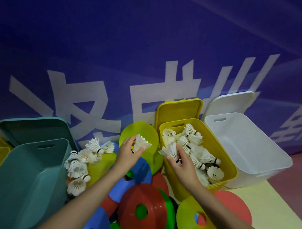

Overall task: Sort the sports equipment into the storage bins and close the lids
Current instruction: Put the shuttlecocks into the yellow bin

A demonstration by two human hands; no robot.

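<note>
left hand (127, 154): fingers curled round a white shuttlecock (140, 144), held above the disc cones, between the loose pile and the yellow bin.
right hand (182, 162): pinches a second shuttlecock (170, 151) near its cork end, feathers pointing left, over the near-left rim of the yellow bin (223, 156).
yellow bin: already holds many shuttlecocks, lid (179, 110) propped upright behind it against the blue wall.
loose shuttlecocks (79, 162): heap on the floor against the right wall of the teal bin (28, 180), some lying on a yellow cone.
teal bin: open, looks empty as far as visible, lid leaning behind.
white bin (243, 148): right of the yellow one, open, nothing seen inside.
disc cones (142, 208): red, blue, green, yellow, stacked and scattered on the floor between the bins, unsorted.
handling: shuttlecocks likely very light, feathers fragile and crushable; best taken at cork base or with a loose cupped grip, not squeezed.
step: judged dropping both shuttlecocks into the yellow bin; pile, cones and lids remain.
</note>
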